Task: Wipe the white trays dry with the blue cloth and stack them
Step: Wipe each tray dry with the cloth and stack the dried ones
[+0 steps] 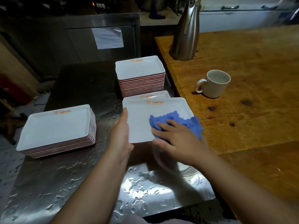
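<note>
Left hand point(120, 126) grips the tray point(142, 120) by its edge above the wet surface point(80, 183); right hand point(174, 139) presses the cloth point(178, 120) flat on it, fingers spread. Risk — hard wiping could twist the slick tray loose.

Orange logo and short orange print along the far rim of each white tray point(155, 102), in Chinese characters too small to read.

Glass bowl point(163, 160) mostly behind right hand point(176, 141)
</note>
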